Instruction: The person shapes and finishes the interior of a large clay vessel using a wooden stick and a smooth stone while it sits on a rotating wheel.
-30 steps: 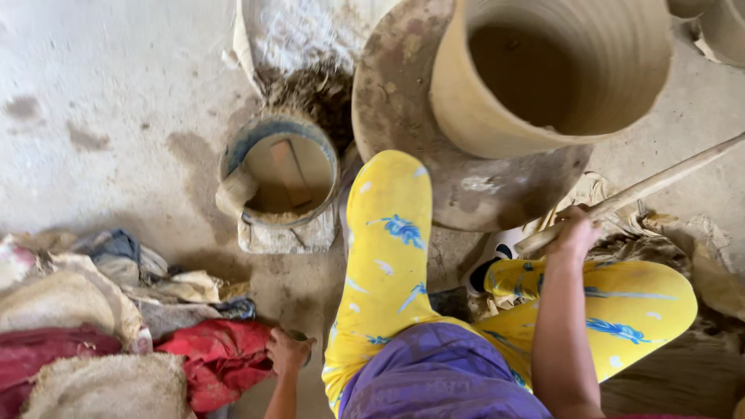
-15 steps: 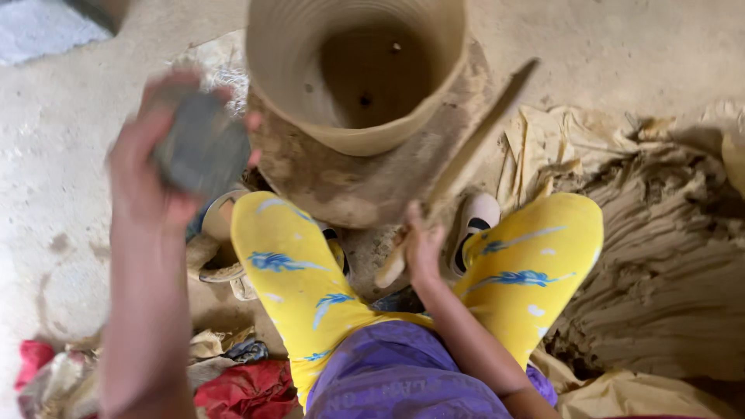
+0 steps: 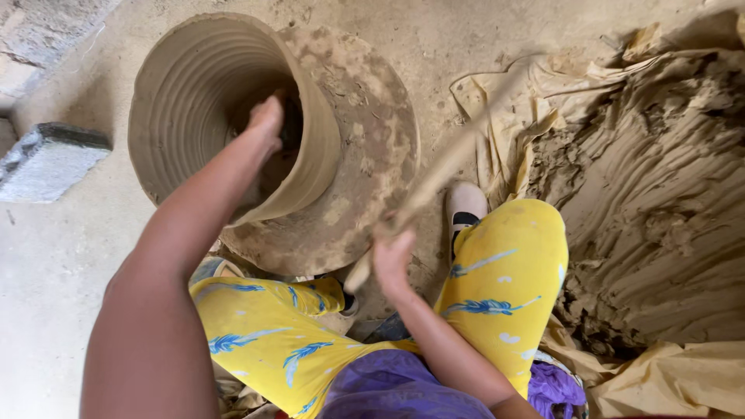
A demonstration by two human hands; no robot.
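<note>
Left hand [image 3: 266, 122] reached down inside ribbed clay pot [image 3: 186, 93]; fingers hidden past rim, so grip cannot be told. Pot seated on round clay-smeared wheel [image 3: 372, 155], tilted in view. Right hand [image 3: 392, 258] closed around lower end of wooden stick [image 3: 442, 171]; stick angled up-right across wheel edge, blurred. Clay heap [image 3: 660, 202] seen at right.

Single head-worn view, steeply downward and close, over lap, clay pot [image 3: 225, 116] and floor [image 3: 46, 264].

I can't see left hand [image 3: 268, 124] fingers inside ribbed clay pot [image 3: 209, 101] | long wooden stick [image 3: 442, 174] motion-blurred | grey stone block [image 3: 46, 159] cut off at left edge
</note>
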